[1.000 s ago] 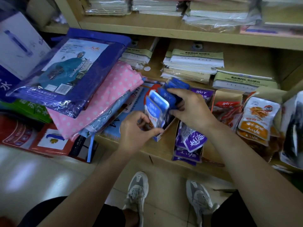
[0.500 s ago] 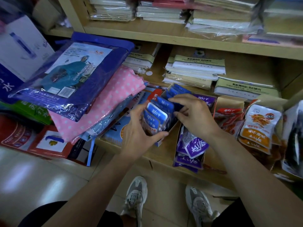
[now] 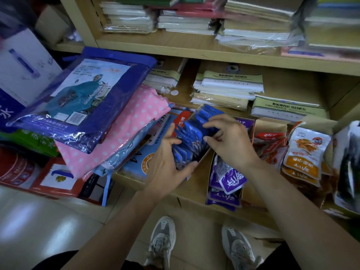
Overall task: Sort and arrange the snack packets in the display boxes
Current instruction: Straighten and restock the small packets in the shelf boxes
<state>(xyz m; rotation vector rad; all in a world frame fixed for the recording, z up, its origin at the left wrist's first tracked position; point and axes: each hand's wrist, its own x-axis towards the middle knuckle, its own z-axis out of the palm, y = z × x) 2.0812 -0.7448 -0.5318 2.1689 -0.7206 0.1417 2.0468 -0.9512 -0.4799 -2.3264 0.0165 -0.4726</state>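
The left hand (image 3: 167, 162) is no longer pinching the front packets as it was a second ago. Its fingers are now lying spread and nearly straight along the 9 o'clock side of the row of blue packets (image 3: 187, 139), and the thumb is resting at the front end of their display box (image 3: 203, 159). It is released, only steadying. The packets are standing on edge in this box on the shelf (image 3: 196, 184), at the picture's centre.

The right hand (image 3: 231, 143) is staying over the back of the row with bent fingers. I cannot tell if it is pinching a packet or only pushing.

In my judgement, the blue row is being squared up and this box is nearly finished.

Counting:
- The blue packets are roughly eight to ten, overlapping too much for an exact number.
- At 4 o'clock from them, about four purple packets (image 3: 231, 178) are spilling from the second box.
- At 3 o'clock, two or three red packets (image 3: 270, 137) are lying loose.
- Further right, three orange packets (image 3: 305, 151) are showing.

These three groups are waiting for sorting.
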